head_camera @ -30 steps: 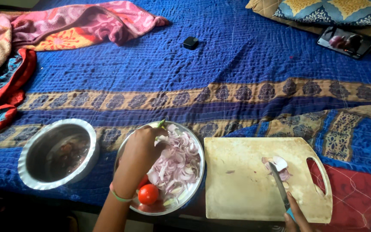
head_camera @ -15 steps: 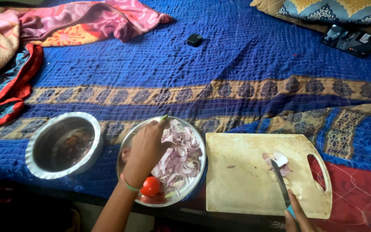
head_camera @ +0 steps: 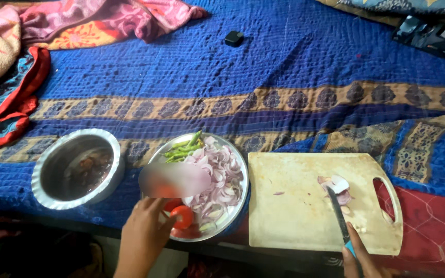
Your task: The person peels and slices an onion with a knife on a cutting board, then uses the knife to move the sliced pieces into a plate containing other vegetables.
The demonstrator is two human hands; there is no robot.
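Our left hand (head_camera: 142, 231) gripped a tomato (head_camera: 182, 216) at the plate's (head_camera: 240, 206) 6 o'clock rim; it could roll off. Right hand (head_camera: 359, 257) clenched the knife (head_camera: 338, 216).

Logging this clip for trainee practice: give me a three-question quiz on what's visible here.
1. True or false: the knife tip rests on the cutting board.
2. Which hand touches the tomato? A left hand, B right hand.
3. What green items lie at the plate's far rim?

Key: 1 true. 2 A. 3 green chillies, beside the onion slices.
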